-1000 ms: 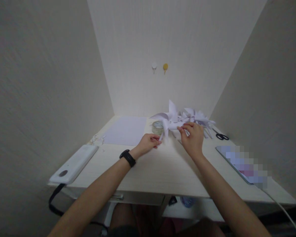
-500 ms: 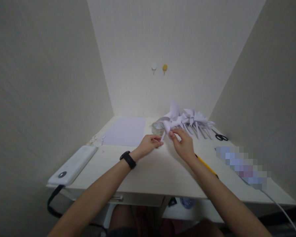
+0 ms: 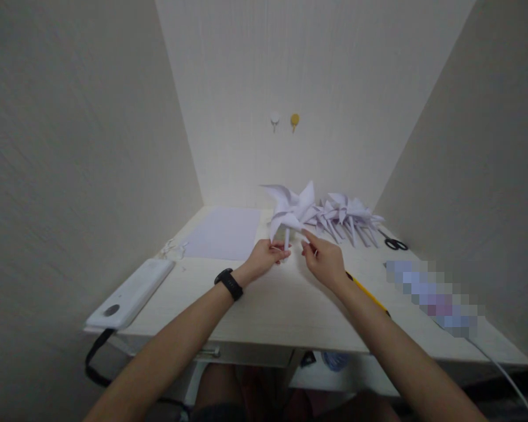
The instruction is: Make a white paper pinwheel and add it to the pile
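Observation:
A white paper pinwheel [image 3: 291, 210] stands upright on its rolled paper stick above the middle of the desk [image 3: 273, 305]. My left hand [image 3: 264, 258], with a black band on the wrist, is closed around the bottom of that stick. My right hand [image 3: 322, 261] is just to the right, its thumb and forefinger pinched at a blade tip of the pinwheel. Behind them lies a heap of several finished white pinwheels [image 3: 347, 215].
A sheet of white paper [image 3: 225, 232] lies at the back left, paper scraps [image 3: 172, 248] beside it. A white device [image 3: 129, 292] with a black cable sits at the left edge. Black scissors [image 3: 394, 241], a yellow tool [image 3: 366, 291] and a blurred screen [image 3: 431, 296] are right.
The pinwheel has been raised from lying tilted over the tape roll to standing upright. My right hand moved left and nearer, from the stick to the blade tip, uncovering the yellow tool.

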Available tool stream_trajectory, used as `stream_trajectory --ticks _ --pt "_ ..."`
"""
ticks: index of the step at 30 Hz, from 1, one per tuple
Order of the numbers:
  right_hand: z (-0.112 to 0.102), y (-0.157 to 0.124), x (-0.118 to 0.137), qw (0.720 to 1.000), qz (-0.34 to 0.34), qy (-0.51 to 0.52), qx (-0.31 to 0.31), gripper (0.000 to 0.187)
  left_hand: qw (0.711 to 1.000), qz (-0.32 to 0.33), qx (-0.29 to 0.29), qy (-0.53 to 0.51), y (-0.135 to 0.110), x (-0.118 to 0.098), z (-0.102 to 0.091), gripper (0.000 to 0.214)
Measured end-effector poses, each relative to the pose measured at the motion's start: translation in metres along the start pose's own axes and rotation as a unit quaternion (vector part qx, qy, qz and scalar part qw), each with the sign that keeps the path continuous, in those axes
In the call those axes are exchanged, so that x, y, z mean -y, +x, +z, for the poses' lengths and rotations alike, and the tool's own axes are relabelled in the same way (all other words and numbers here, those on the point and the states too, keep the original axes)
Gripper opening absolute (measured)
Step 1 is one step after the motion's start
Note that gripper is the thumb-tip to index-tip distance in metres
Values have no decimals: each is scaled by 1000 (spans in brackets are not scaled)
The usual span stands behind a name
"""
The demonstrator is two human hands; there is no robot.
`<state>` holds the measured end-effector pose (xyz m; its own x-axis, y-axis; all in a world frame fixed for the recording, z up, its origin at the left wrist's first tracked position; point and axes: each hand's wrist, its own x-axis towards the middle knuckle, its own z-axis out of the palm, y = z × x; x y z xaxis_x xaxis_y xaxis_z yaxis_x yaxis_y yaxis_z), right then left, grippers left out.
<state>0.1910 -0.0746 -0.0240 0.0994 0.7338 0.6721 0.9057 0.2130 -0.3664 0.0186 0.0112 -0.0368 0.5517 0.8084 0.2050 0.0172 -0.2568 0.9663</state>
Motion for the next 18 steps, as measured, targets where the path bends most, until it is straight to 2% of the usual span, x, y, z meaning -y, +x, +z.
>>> stream_trajectory --ticks 6,9,12,15,16,18 --pt "7 -14 26 983 -87 38 159 54 999 22 3 27 -2 -2 0 20" --pt "8 -17 29 970 -129 59 196 51 1000 2 -6 8 -4 -1 2 23" --pt "9 -17 26 980 -128 75 134 29 999 -24 -13 -44 -3 -1 2 28" --pt "11 -15 23 997 -48 55 23 27 998 -27 -25 -57 -2 -1 0 35" --pt "12 -14 22 999 -16 48 0 25 998 -25 -25 -58 -2 -1 -1 38" --pt "15 -11 22 998 30 49 -7 22 997 -21 -14 -66 -2 0 -2 40"
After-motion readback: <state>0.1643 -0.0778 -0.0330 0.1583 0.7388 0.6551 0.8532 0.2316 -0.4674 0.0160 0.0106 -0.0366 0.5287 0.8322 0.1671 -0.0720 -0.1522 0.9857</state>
